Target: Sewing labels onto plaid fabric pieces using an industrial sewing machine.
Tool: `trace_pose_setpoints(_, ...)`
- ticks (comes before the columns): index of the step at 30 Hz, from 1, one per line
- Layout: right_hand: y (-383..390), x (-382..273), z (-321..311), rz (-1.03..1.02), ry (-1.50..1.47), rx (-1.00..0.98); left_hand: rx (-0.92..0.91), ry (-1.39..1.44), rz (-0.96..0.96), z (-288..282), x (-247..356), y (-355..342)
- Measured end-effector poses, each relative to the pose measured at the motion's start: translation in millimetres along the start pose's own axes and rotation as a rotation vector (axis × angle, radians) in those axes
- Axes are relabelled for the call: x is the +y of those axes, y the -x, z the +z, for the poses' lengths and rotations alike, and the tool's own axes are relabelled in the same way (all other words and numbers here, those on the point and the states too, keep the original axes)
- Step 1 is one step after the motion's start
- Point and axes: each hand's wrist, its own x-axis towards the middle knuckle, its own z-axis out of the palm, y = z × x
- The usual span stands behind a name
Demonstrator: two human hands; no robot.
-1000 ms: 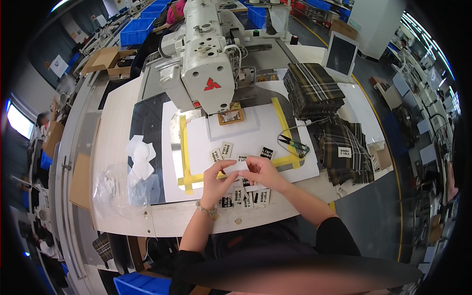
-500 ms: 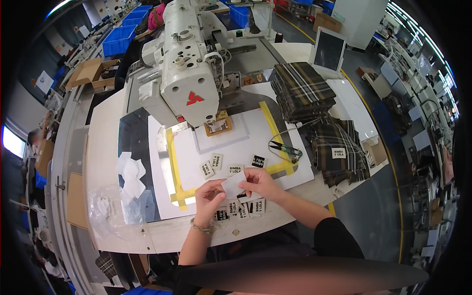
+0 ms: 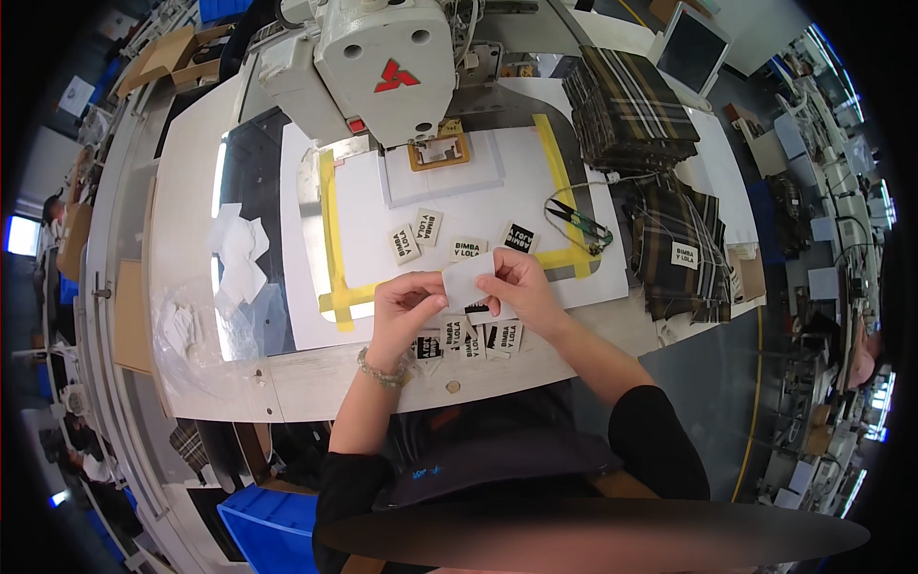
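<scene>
A small white square piece, like paper or backing [image 3: 465, 279], is pinched between my hands above the table's front part. My left hand [image 3: 405, 308], with a beaded bracelet at the wrist, grips its left edge. My right hand [image 3: 522, 291] has thumb and fingers closed on its right side. Just beyond my fingers lies a cream label with dark letters [image 3: 469, 250], with a black label [image 3: 519, 236] to its right. Two more cream labels [image 3: 427, 227] lie to the left. Below my hands several overlapping cream and black labels [image 3: 470, 341] are partly hidden.
A white industrial sewing machine head [image 3: 387, 72] stands ahead, over an orange-brown frame [image 3: 440, 152]. Black-and-green thread snips [image 3: 581, 226] lie right, near folded plaid fabric [image 3: 636, 105]. White scraps [image 3: 239, 256] and clear plastic [image 3: 206, 340] lie left. A blue bin [image 3: 273, 526] stands below the table.
The view has tilted downward, so the table and machine sit higher in the picture. Both hands still hold the white piece, which now faces up more squarely.
</scene>
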Motion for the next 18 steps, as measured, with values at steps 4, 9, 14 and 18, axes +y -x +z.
trace_pose_setpoints(4, 1.6, 1.7, 1.0, 0.007, -0.003, 0.002, 0.006, 0.007, -0.012, -0.1, -1.8, 1.4)
trace_pose_setpoints(9, 2.3, 2.5, 0.4, 0.020, -0.025, -0.009, 0.028, 0.011, -0.030, 1.2, -0.6, 2.1)
trace_pose_setpoints(14, 1.1, 5.0, -2.1, 0.016, -0.040, -0.016, 0.015, 0.015, -0.012, -0.6, -3.1, 0.4)
trace_pose_setpoints(18, -0.1, 6.5, -1.5, 0.022, -0.046, -0.009, -0.004, 0.027, -0.003, -0.4, -1.7, -1.6)
